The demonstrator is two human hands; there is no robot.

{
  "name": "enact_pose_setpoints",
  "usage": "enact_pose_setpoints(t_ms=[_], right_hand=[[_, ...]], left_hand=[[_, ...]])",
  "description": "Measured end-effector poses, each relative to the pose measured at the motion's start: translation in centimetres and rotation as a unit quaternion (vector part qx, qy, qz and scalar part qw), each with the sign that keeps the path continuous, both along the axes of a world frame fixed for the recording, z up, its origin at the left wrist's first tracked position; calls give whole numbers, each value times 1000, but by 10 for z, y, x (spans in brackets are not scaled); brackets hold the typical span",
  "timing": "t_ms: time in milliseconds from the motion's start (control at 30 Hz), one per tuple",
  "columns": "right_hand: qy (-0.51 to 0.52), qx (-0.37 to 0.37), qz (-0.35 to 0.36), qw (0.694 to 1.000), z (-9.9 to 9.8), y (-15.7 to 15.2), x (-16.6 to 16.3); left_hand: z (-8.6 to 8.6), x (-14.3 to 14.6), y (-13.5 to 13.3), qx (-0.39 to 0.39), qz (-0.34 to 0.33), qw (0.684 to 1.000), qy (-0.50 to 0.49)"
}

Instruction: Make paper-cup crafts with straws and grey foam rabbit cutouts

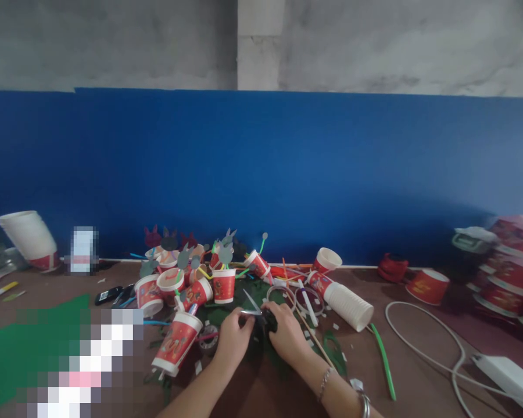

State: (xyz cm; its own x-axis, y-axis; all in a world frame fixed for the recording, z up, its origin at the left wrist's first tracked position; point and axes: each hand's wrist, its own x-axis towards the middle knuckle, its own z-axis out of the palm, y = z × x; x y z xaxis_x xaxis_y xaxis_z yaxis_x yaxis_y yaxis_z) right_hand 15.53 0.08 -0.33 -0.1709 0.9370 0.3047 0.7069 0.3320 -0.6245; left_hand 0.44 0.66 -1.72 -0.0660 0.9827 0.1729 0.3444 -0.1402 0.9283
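Observation:
My right hand (287, 334) is wrapped round the dark handles of a pair of scissors (253, 303), whose two blades are spread apart and point left. Close to the lower blade, my left hand (234, 339) has its thumb and fingers pinched together; whatever lies between them is too small or hidden to make out. Under both hands are dark green paper scraps (268, 354) and small white bits. A red and white paper cup (177, 343) lies tilted to the left of my left hand, and a roll of tape (208, 339) sits between them.
Several decorated paper cups (224, 285) with animal-shaped cutouts crowd the back left. Stacked cups (348, 305) lie on their side at right, near a green stick (383, 363). A white cable (418, 310) loops towards a power strip (512, 377). Green sheet (9, 360) covers the left.

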Motion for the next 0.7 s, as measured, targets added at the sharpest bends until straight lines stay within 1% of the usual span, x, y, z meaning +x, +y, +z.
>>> enact_pose_setpoints(t_ms=[100, 233, 300, 433, 567, 700], right_hand=[[-24, -10, 10, 1000, 0, 3, -1], [-53, -20, 52, 997, 7, 5, -1], [-77, -23, 61, 995, 10, 5, 0], [-104, -5, 48, 993, 11, 5, 3], [-99, -1, 29, 995, 9, 5, 5], [-94, 5, 17, 995, 6, 4, 4]], left_hand=[[-2, 0, -1, 1, -12, 1000, 18], [-4, 0, -2, 4, -28, 999, 27], [-6, 0, -2, 9, -38, 999, 28], [-11, 1, -3, 24, -47, 998, 25], [-16, 2, -3, 29, -37, 999, 28], [-16, 2, -3, 37, -33, 998, 39]])
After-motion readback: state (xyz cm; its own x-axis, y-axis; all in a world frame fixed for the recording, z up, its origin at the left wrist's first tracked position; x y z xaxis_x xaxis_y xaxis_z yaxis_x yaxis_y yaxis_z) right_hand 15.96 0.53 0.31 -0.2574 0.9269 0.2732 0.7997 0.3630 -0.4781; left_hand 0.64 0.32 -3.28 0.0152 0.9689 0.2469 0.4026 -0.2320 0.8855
